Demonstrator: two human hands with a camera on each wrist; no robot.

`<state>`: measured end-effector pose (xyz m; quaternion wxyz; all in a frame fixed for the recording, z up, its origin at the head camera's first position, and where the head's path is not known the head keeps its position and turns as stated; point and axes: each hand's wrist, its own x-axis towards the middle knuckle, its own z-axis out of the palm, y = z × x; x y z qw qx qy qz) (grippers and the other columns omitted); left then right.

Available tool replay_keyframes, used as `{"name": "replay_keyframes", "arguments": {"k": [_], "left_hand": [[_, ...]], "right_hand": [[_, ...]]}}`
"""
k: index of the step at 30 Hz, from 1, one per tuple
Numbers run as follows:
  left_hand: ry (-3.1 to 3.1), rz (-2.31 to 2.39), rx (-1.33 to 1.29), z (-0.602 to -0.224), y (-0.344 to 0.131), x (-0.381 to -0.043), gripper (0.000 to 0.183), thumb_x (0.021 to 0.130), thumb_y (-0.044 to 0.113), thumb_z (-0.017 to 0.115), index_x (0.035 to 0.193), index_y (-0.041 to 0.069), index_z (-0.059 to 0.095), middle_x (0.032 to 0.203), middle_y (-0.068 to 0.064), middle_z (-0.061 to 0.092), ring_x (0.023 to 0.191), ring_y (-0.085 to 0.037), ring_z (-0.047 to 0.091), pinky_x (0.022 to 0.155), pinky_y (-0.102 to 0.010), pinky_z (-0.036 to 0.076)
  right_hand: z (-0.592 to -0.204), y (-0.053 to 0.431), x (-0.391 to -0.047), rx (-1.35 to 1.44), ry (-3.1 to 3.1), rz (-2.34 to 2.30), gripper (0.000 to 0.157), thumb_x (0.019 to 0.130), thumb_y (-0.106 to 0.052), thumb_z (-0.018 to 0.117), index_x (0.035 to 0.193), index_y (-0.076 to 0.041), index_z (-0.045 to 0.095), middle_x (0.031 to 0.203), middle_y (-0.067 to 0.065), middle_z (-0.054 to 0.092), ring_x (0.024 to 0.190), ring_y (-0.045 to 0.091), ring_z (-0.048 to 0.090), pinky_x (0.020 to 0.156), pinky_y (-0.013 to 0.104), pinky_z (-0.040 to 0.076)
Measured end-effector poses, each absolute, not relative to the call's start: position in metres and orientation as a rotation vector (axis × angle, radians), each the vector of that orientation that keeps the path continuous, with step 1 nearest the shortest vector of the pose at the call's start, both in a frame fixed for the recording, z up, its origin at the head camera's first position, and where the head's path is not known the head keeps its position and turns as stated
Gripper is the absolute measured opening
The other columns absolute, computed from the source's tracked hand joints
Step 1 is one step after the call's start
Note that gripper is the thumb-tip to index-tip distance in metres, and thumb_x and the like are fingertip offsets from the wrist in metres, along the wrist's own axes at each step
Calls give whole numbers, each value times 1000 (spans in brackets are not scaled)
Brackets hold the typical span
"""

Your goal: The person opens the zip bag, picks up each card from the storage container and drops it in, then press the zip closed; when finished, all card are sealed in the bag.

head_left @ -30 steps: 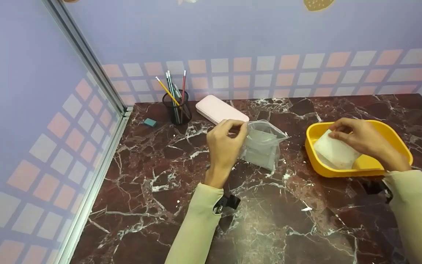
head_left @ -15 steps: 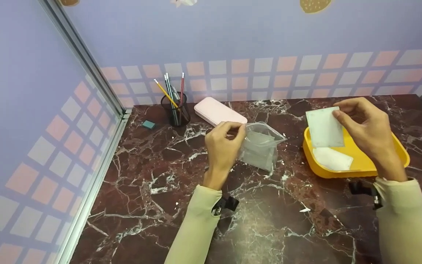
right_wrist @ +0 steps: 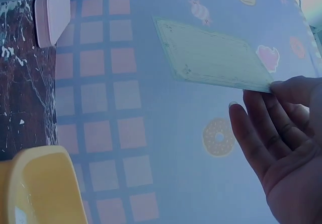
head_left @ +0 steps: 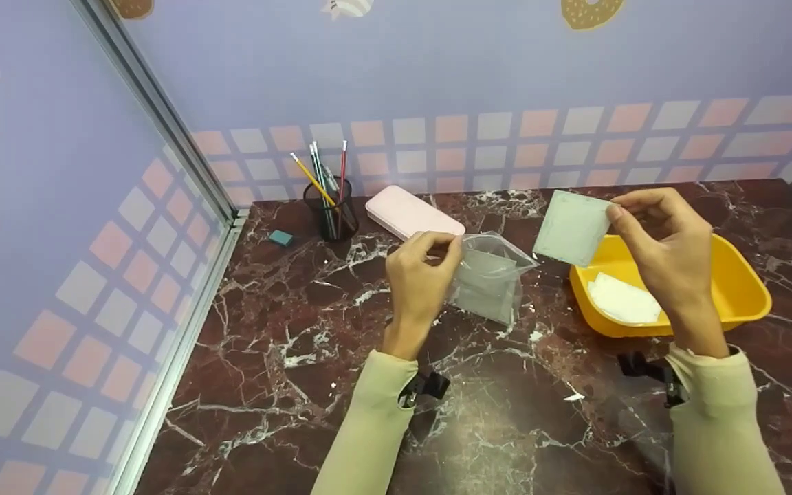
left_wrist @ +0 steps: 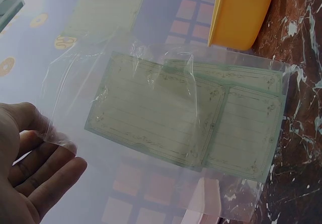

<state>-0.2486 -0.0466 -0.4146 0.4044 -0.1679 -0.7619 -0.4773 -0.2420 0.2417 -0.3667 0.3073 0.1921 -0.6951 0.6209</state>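
My left hand pinches the top corner of a clear zip bag, whose mouth gapes a little. Inside the bag lie several pale green bordered note cards, overlapping, as the left wrist view shows. Another such card is pinched at its edge between the thumb and fingers of my right hand, in the air to the right of the bag. Below the right hand stands a yellow plastic tub, with white cards lying in its left part.
A pink case lies behind the bag. To its left are a black mesh pen cup with pencils and a small teal block. White scraps dot the dark marbled table. Patterned walls close off the back and left.
My right hand has lifted a card out of the yellow tub and carried it up and left toward the bag. The left hand holds the bag in about the same place.
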Motion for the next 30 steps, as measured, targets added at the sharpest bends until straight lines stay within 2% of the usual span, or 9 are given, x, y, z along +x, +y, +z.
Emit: {"name": "replay_keyframes", "arguments": {"k": [7, 16, 30], "left_hand": [[-1912, -1220, -432, -414, -46, -247, 4, 89, 3, 82, 86, 3, 79, 84, -6, 77, 71, -17, 73, 71, -21, 60], [-1912, -1196, -432, -413, -47, -246, 4, 89, 3, 82, 86, 3, 79, 84, -6, 77, 72, -18, 73, 71, -22, 60], [-1927, -1168, -430, -415, -46, -247, 5, 89, 4, 82, 85, 4, 79, 82, -5, 76, 72, -17, 72, 72, -23, 60]], "right_hand": [[-368, 231, -237, 523, -1793, 1628, 15, 93, 13, 72, 104, 20, 67, 100, 17, 74, 79, 19, 72, 75, 24, 62], [-361, 213, -225, 426, -1728, 1509, 15, 88, 15, 76, 100, 18, 69, 96, 10, 76, 79, 16, 71, 76, 22, 58], [-369, 183, -217, 553, -1697, 1466, 18, 82, 23, 76, 98, 16, 69, 95, 13, 75, 81, 14, 73, 79, 24, 61]]}}
